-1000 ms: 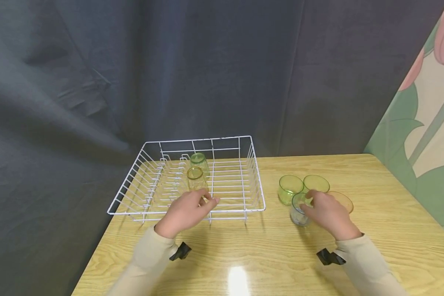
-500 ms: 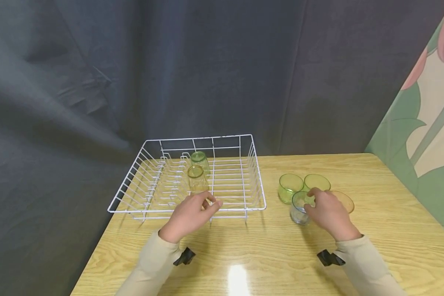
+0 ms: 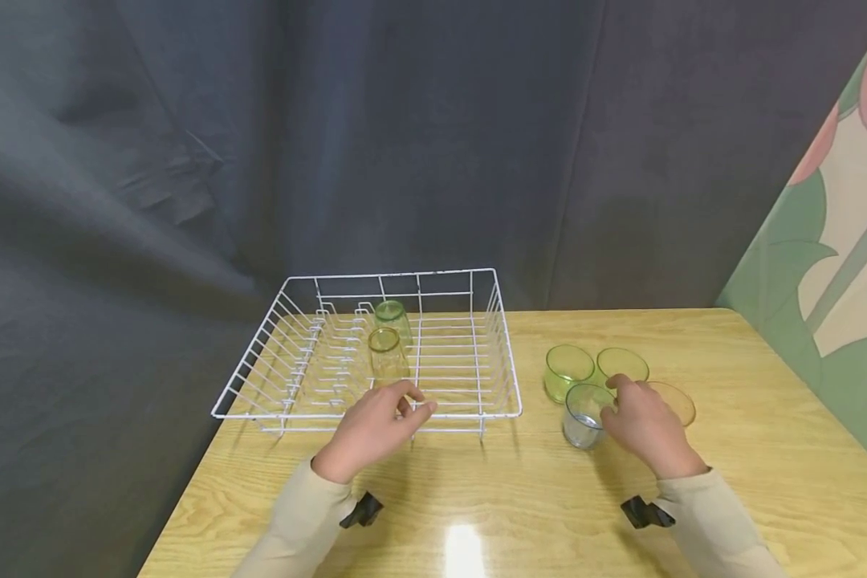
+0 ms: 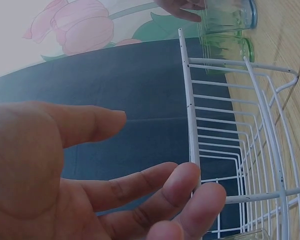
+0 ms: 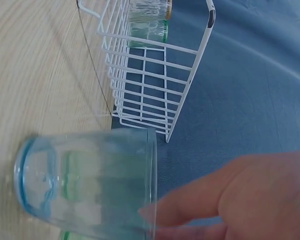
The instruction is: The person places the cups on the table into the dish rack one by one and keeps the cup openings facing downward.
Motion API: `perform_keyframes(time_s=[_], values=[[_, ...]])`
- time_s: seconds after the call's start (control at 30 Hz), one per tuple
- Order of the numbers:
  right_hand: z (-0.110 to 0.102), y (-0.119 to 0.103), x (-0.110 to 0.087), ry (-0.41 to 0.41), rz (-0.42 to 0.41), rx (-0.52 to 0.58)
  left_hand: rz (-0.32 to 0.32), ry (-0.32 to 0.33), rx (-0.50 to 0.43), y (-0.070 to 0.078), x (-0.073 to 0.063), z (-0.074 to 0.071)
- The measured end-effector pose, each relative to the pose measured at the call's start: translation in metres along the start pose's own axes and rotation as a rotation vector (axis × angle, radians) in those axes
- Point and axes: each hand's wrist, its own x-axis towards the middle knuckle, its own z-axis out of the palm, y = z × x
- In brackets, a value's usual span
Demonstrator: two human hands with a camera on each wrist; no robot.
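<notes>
My right hand (image 3: 649, 427) pinches the rim of a clear bluish drinking glass (image 5: 85, 180) between thumb and fingers. In the head view this glass is upright, at the near left of a group of cups. Behind it are two green glasses (image 3: 565, 384), (image 3: 624, 363), and an amber glass (image 3: 675, 400) is partly hidden by the right hand. My left hand (image 3: 376, 425) hovers over the front edge of a white wire dish rack (image 3: 477, 414), fingers loosely bent and holding nothing. Inside the rack, an amber glass (image 3: 388, 361) and a green glass (image 3: 393, 321) stand upside down.
The rack sits on a light wooden table (image 3: 527, 498), with plate prongs (image 3: 303, 353) along its left side. A dark curtain (image 3: 433, 160) hangs behind the table, and a flowered cloth (image 3: 824, 305) is at the right.
The bluish glass has shifted slightly left and toward me, apart from the other cups, with the right hand at its rim. The left hand has drifted slightly right.
</notes>
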Motion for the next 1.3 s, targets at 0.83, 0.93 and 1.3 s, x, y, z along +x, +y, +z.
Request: perform_keyframes(time_s=[0.83, 0.93, 1.3], values=[[0.013, -0.004, 0.008, -0.24, 0.035, 0.112, -0.011, 0.01, -0.032, -0.003, -0.002, -0.001], [0.015, -0.004, 0.009, -0.258, 0.048, 0.122, -0.014, 0.012, -0.031, -0.004, -0.001, 0.0], [0.013, 0.001, 0.009, -0.236, 0.026, 0.089, -0.014, 0.003, -0.054, -0.003, -0.001, 0.002]])
